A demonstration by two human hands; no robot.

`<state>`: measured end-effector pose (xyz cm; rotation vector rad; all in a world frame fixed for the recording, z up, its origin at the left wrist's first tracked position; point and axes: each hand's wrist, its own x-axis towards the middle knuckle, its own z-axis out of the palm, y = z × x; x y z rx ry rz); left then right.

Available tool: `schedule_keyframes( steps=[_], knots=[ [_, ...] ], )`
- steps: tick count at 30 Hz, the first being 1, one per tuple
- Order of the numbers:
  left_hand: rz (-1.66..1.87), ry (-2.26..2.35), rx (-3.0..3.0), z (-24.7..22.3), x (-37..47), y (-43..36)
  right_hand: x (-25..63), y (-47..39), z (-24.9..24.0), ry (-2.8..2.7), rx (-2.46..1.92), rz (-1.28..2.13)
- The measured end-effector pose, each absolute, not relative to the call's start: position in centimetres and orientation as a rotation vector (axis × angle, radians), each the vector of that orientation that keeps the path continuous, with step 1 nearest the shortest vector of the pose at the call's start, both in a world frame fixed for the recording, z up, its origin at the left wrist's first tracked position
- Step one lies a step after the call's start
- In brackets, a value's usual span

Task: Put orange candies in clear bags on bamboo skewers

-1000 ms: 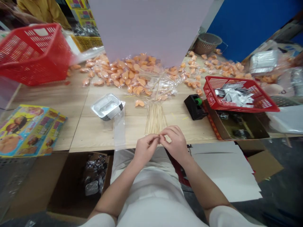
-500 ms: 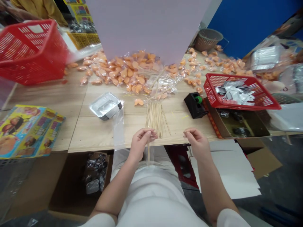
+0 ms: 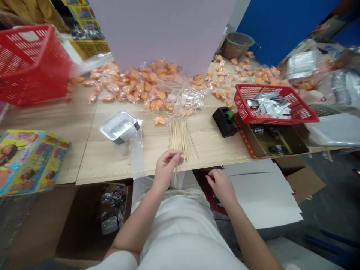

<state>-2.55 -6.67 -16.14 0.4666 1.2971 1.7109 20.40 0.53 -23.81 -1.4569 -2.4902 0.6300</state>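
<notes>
My left hand (image 3: pixel 168 167) is closed at the table's front edge, its thumb and fingers pinching a narrow clear plastic bag with thin wooden skewers (image 3: pixel 176 177) in it, hanging down over my lap. Just past its fingertips a fanned pile of loose skewers (image 3: pixel 181 138) lies on the wooden table. My right hand (image 3: pixel 222 185) hovers lower, just off the front edge, with the fingers curled in and the thumb tucked against them. Anything between those fingers is hidden. A black tape dispenser (image 3: pixel 225 123) with a green core stands farther up on the right.
Wrapped orange pieces (image 3: pixel 146 86) heap along the back. Foil trays (image 3: pixel 119 125) sit left of the skewers, with printed boxes (image 3: pixel 33 161) and a red basket (image 3: pixel 33 67) beyond. On the right, a red basket (image 3: pixel 303 112) of silver packets rests over a box. White cardboard (image 3: pixel 261 195) lies below.
My right hand has come down and left from the table edge, fingers curling in. My left hand still pinches the bag of skewers. The whole view has shifted slightly.
</notes>
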Motion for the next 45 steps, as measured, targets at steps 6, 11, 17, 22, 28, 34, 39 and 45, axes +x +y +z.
schedule_keyframes(
  steps=[6,11,17,22,28,34,39,45],
  knots=[
    [1.732,1.400,0.564,-16.2,-1.4,-6.7,14.3,-0.6,-16.9,-2.099,-0.915,1.143],
    [1.664,1.269,0.584,-15.9,-1.7,-7.0,10.4,-0.5,-15.8,-1.786,-0.915,1.462],
    [1.479,1.078,0.645,-16.1,-3.4,-7.4,10.3,1.1,-15.6,-1.734,-0.840,1.543],
    [1.425,1.053,0.623,-16.3,-3.4,-7.2,11.5,1.7,-15.3,-1.984,-0.665,1.311],
    [1.355,1.004,0.541,-15.9,-3.7,-7.4,12.0,1.9,-15.1,-2.032,-0.555,1.232],
    [1.343,1.002,0.499,-15.8,-3.7,-7.4,12.0,1.8,-14.9,-2.042,-0.545,1.162],
    [1.355,0.985,0.495,-15.8,-3.8,-7.3,12.1,1.6,-14.8,-2.052,-0.559,1.120],
    [1.408,1.157,0.637,-16.0,-3.3,-7.0,12.3,2.0,-15.1,-2.077,-0.601,1.091]
  ],
)
